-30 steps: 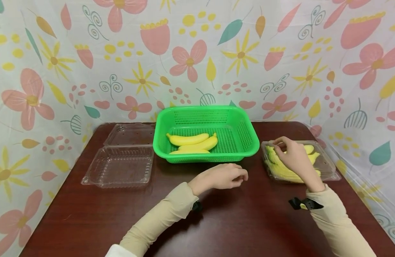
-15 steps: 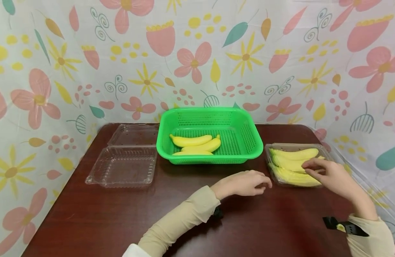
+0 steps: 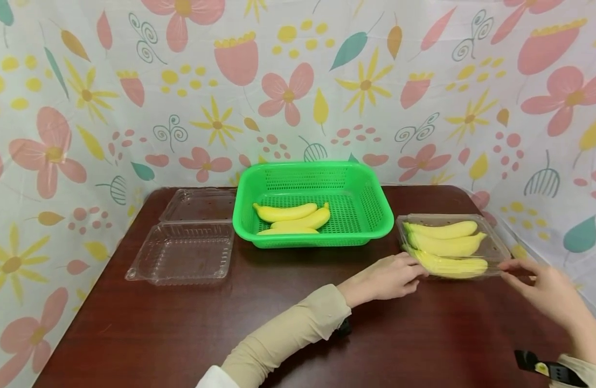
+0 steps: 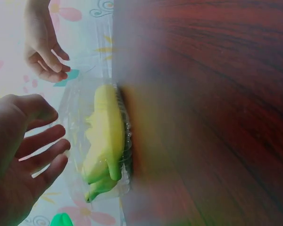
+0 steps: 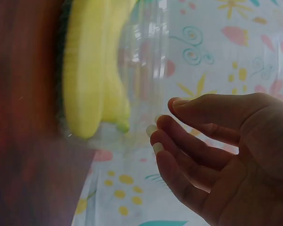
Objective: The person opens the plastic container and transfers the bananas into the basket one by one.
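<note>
Head view: clear banana box (image 3: 493, 243) between left grip (image 3: 389, 277), right grip (image 3: 552, 291).

Yellow bananas (image 3: 445, 247), tipped green, show through a clear container (image 3: 494, 245); a bright green basket (image 3: 312, 237), beige sleeve (image 3: 288, 328) and reddish-brown, dark-grained table (image 3: 147, 334) contrast with a white cloth (image 3: 181, 143) patterned in pink and yellow flowers (image 3: 288, 96) and teal leaves (image 3: 348, 52).
</note>
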The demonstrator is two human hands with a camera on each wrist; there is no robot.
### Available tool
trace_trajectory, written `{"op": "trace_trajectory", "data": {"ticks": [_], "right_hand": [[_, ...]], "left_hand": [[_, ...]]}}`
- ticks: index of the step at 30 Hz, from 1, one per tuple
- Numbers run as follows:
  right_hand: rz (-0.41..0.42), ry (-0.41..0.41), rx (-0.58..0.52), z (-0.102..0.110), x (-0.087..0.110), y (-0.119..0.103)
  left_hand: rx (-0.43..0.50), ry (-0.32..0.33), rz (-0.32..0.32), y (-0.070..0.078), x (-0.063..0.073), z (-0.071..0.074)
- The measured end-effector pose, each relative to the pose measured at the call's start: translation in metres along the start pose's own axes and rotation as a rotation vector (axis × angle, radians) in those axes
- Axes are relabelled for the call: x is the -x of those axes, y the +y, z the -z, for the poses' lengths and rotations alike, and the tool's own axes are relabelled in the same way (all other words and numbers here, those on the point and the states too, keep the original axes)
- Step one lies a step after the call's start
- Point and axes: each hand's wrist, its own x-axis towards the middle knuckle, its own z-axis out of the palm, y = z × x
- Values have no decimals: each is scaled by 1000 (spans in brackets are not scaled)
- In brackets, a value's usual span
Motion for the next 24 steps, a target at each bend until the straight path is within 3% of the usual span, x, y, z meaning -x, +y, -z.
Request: {"op": "trace_trajectory", "data": {"ticks": [6, 9, 15, 19, 24], "right_hand": [[-8, 20, 19, -8, 9, 13], [-6, 42, -5, -12, 13, 18], [-1, 49, -21, -16, 13, 22], [9, 57, -7, -17, 14, 25], [-8, 41, 34, -16, 12, 27]], "left_hand": [[-95, 13, -5, 5, -3, -3], [-131, 53, -28, 7, -3, -4], [-293, 124, -41, 8, -5, -5], [-382, 111, -10, 10, -8, -7], [-424, 78, 45, 12, -11, -7]]}}
